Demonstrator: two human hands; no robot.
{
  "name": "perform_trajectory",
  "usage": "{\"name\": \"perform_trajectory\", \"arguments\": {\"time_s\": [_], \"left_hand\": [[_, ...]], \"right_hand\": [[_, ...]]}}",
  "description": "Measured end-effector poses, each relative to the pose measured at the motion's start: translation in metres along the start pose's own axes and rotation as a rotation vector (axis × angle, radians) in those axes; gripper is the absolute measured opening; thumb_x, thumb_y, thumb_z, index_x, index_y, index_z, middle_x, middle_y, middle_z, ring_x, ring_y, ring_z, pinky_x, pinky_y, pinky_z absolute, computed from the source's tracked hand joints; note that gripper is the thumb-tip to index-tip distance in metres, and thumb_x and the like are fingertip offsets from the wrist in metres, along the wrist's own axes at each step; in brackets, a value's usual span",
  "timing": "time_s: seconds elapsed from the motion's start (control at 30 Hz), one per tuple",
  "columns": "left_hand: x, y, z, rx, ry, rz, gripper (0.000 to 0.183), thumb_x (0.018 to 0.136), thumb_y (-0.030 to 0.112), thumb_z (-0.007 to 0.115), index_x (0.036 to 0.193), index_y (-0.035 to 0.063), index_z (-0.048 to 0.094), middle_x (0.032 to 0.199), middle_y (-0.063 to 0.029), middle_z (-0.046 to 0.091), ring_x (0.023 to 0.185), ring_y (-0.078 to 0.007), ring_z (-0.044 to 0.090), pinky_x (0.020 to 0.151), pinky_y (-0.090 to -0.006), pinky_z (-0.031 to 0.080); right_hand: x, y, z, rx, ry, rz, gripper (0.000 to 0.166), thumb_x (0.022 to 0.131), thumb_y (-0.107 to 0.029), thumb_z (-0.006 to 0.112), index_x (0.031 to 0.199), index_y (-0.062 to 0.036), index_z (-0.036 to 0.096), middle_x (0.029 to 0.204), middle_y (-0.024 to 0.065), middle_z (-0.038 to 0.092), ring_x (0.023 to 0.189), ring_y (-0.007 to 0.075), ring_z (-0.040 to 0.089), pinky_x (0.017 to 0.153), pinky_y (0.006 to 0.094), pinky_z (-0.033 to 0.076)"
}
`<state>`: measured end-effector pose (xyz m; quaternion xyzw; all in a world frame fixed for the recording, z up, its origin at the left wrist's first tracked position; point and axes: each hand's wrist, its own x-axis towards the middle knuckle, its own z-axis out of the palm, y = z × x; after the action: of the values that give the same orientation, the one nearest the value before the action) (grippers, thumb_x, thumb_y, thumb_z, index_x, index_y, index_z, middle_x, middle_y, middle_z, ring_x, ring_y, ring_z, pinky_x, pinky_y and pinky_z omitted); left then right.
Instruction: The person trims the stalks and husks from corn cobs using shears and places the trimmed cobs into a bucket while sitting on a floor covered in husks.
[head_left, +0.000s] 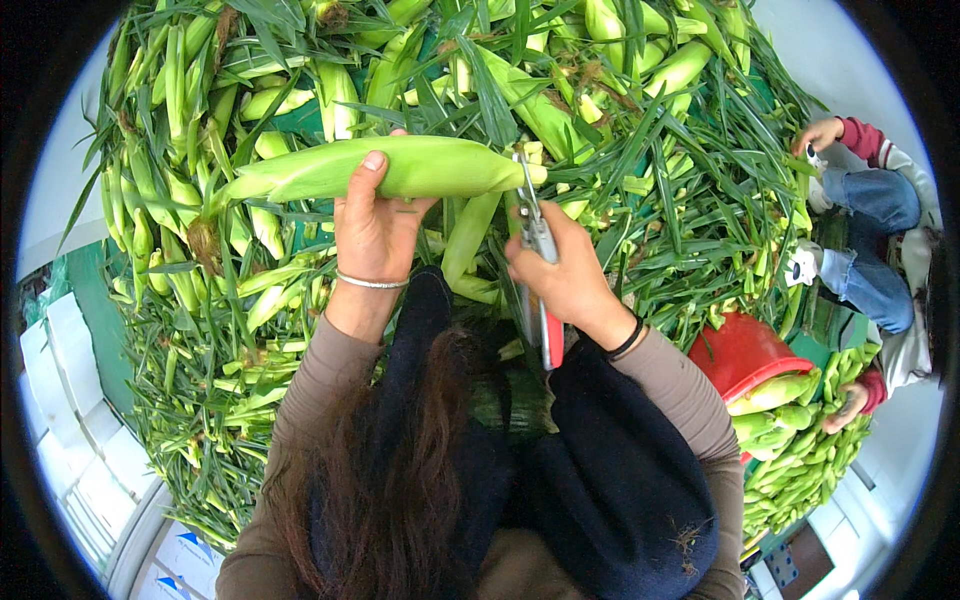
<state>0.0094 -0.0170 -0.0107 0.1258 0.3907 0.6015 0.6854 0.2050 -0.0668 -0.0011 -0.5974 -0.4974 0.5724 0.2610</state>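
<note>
My left hand (377, 225) grips an ear of corn (427, 166) in its green husk, thumb on top and fingers beneath. The ear lies level, its tip to the left and its pale stalk end to the right. Around that stalk end are the metal blades of pruning shears (534, 217), one blade showing above the stalk. Grey and red handles of the shears sit in my right hand (559, 259). Loose green husk leaves and several more ears (536, 105) lie behind and below the held one.
A red bucket (739, 352) with husked ears lies tipped at the right. Beyond it spreads a heap of ears (810, 465). Another person in jeans (870, 202) sits at the far right, hands low. White boxes (67, 352) stand at the left edge. Cut husk leaves (202, 420) cover the floor.
</note>
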Motion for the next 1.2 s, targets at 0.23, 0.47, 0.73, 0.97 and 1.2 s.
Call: {"name": "perform_trajectory", "arguments": {"time_s": [0.23, 0.47, 0.73, 0.97, 1.2], "left_hand": [[0.02, 0.022, -0.004, 0.331, 0.019, -0.073, 0.048, 0.091, 0.044, 0.047, 0.112, 0.0012, 0.048, 0.104, -0.0159, 0.059, 0.093, -0.0269, 0.06, 0.083, -0.0426, 0.051], [0.023, 0.012, -0.009, 1.095, -0.306, 0.165, 0.04, 0.089, 0.04, 0.054, 0.098, 0.0014, 0.059, 0.089, -0.0106, 0.065, 0.074, -0.0241, 0.063, 0.067, -0.0351, 0.05], [0.014, 0.025, 0.01, 1.588, -0.371, 0.132, 0.044, 0.082, 0.048, 0.06, 0.093, 0.0048, 0.06, 0.08, -0.0198, 0.063, 0.077, -0.0342, 0.063, 0.067, -0.0403, 0.048], [0.015, 0.012, 0.007, 0.41, -0.343, -0.355, 0.049, 0.096, 0.042, 0.028, 0.106, 0.002, 0.054, 0.088, -0.0179, 0.063, 0.076, -0.0265, 0.063, 0.074, -0.0376, 0.051], [-0.014, -0.018, 0.019, 0.282, -0.386, -0.557, 0.069, 0.088, 0.066, 0.032, 0.113, 0.0042, 0.051, 0.091, -0.0113, 0.062, 0.069, -0.0194, 0.064, 0.062, -0.0315, 0.054]], "right_hand": [[-0.02, -0.011, -0.033, 0.06, -0.133, 0.105, 0.044, 0.073, -0.007, 0.057, 0.116, 0.0034, 0.048, 0.082, 0.0072, 0.059, 0.069, 0.0129, 0.057, 0.066, 0.0272, 0.048], [0.017, -0.056, -0.037, -0.515, -0.09, -0.382, 0.058, 0.064, -0.012, 0.06, 0.117, 0.0057, 0.045, 0.104, 0.0258, 0.053, 0.093, 0.0402, 0.054, 0.082, 0.0397, 0.045], [0.021, -0.05, -0.039, -0.393, 0.023, -0.228, 0.033, 0.068, -0.006, 0.055, 0.1, 0.0011, 0.054, 0.062, 0.0088, 0.054, 0.054, 0.0205, 0.053, 0.057, 0.0328, 0.045], [-0.005, -0.039, -0.033, -0.354, -0.133, -0.105, 0.06, 0.066, -0.009, 0.061, 0.123, 0.0017, 0.045, 0.092, 0.0115, 0.06, 0.083, 0.0188, 0.058, 0.078, 0.0309, 0.047], [0.009, -0.049, -0.009, -0.116, 0.138, -0.159, 0.037, 0.068, -0.009, 0.059, 0.102, 0.0028, 0.05, 0.074, 0.0161, 0.058, 0.072, 0.0305, 0.061, 0.067, 0.0373, 0.049]]}}
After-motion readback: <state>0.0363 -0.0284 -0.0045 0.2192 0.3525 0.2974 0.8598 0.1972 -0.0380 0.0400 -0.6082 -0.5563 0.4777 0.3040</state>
